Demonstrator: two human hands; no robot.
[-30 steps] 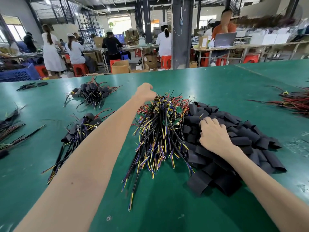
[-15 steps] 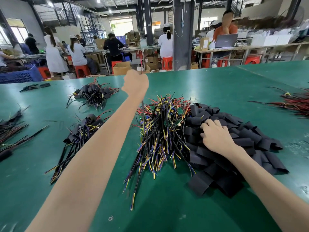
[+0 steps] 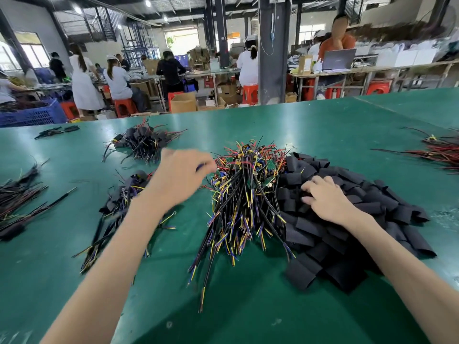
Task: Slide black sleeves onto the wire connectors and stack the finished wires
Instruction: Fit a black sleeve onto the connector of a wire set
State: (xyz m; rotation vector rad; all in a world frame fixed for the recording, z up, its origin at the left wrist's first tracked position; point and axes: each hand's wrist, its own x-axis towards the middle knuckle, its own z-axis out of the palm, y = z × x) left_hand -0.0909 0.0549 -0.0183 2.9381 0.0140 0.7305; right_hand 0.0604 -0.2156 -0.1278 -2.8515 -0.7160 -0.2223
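On a wide green table (image 3: 248, 306) in a busy workshop, seen from the head camera, two bare forearms reach forward over heaps of wiring.

In the middle lies a large pile of loose wires (image 3: 243, 202), black with yellow, blue and red ends, their connectors and small green boards bunched at the far end. Touching its right side is a broad heap of flat black sleeves (image 3: 360, 219). The right hand (image 3: 327, 199) rests palm down on this heap, fingers bent into the sleeves; whether it grips one cannot be told. The left hand (image 3: 178, 180) hovers at the far left edge of the wire pile. It is motion-blurred, with a streak of blue at its fingertips, so its grip cannot be told.

Left of the arm sits a stack of sleeved wires (image 3: 116, 199), and a second stack (image 3: 144, 142) lies farther back. More dark bundles (image 3: 17, 202) lie at the left edge, and red wires (image 3: 442, 152) at the right.

Beyond the table, a blue plastic crate (image 3: 37, 116) holds a dark tangle too blurred to name. An open cardboard box (image 3: 183, 104) stands on the floor, its contents hidden. Workers sit on red stools (image 3: 249, 91) at benches.
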